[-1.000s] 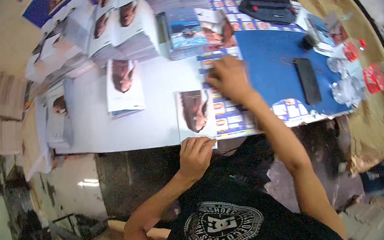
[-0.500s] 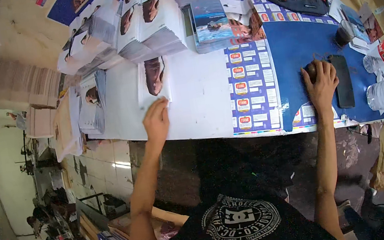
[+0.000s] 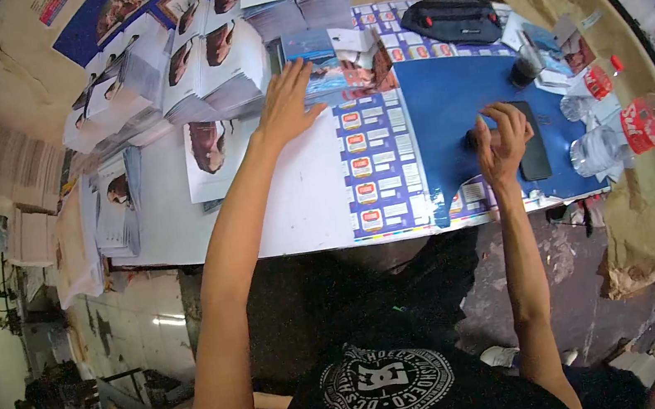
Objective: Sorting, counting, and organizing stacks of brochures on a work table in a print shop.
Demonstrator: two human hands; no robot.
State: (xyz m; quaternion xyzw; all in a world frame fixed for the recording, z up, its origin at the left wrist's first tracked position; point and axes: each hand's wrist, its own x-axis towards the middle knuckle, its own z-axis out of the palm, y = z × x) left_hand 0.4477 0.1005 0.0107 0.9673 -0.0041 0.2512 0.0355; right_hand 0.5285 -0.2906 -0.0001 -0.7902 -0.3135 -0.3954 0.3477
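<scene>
My left hand (image 3: 289, 107) is open, fingers stretched out over the left edge of a stack of glossy blue-and-brown printed sheets (image 3: 323, 82). Whether its fingertips press on the top sheet, I cannot tell. Below and left of that hand, a white sheet with a dark brown picture (image 3: 211, 155) lies on the white tabletop. My right hand (image 3: 506, 142) hovers with loosely bent fingers apart, seemingly holding nothing. Beside its thumb, partly hidden, sits a small dark round object (image 3: 471, 138). A black phone (image 3: 534, 154) lies under and right of the fingers.
Tall stacks of printed sheets (image 3: 220, 69) stand at the back left, with another pile (image 3: 117, 202) at the left. At right are a dark cup (image 3: 526, 67), plastic bottles (image 3: 593, 152) and brown paper (image 3: 644, 223). A black pouch (image 3: 452, 21) lies at the back.
My left hand has moved up from the lower white sheet to the blue printed stack. More of the white sheet's picture shows. My right hand has come off the dark round object toward the phone.
</scene>
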